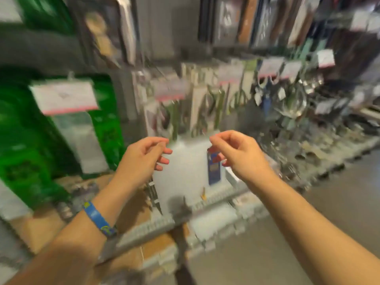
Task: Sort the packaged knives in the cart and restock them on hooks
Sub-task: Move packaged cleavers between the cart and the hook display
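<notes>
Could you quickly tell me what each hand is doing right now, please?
Left hand: closed, pinching the upper left corner of the white package.
Right hand: closed, pinching the same package's upper right corner.

I see one packaged knife (185, 167): a pale, whitish flat pack with a dark blue label strip down its right side. It hangs upright, pinched at its two top corners. Taking the cart's grey rim (148, 227) as my landmark, the pack sits just above and behind it. Motion blur hides the blade and any print. Above the rim, further packs (197, 103) hang on hooks.
</notes>
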{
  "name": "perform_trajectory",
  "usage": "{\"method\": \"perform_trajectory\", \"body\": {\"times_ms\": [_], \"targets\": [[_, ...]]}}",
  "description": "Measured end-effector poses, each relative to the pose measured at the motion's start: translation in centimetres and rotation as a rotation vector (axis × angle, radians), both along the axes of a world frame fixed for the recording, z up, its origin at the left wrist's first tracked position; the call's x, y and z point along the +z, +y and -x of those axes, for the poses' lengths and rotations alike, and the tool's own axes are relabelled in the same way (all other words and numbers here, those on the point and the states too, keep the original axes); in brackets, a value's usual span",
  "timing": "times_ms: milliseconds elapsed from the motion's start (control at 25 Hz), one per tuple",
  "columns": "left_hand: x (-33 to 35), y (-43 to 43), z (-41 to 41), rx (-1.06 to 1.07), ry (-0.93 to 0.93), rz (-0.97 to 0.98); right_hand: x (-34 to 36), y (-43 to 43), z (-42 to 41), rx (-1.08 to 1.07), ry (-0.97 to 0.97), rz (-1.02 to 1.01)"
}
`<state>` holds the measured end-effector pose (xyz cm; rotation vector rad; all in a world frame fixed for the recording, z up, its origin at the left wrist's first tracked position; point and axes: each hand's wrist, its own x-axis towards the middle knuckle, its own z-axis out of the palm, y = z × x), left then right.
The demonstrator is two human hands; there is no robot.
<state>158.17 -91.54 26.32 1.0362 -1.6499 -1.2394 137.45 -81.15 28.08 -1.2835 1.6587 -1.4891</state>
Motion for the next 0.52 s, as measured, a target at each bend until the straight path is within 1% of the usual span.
{"method": "perform_trajectory", "body": {"times_ms": [80, 200, 320, 400, 520], "targets": [[-5.8, 2.2, 1.4, -0.092, -0.06, -0.138, -5.6, 6.0, 1.1, -0.067, -0.053, -0.11], [-14.3, 7.0, 3.8, -0.254, -0.225, -0.329, -13.7, 15.9, 2.2, -0.242, -0.159, -0.318], [-21.2, 13.2, 5.3, -0.37, -0.372, -0.522, -20.8, 26.0, 3.1, -0.427, -0.285, -0.526], [-24.4, 17.4, 5.5, -0.433, -0.445, -0.657, -24.7, 32.8, 3.0, -0.545, -0.36, -0.65], [-26.4, 22.6, 7.6, -0.546, -0.644, -0.718, -28.5, 41.4, 2.6, -0.708, -0.46, -0.748]]}}
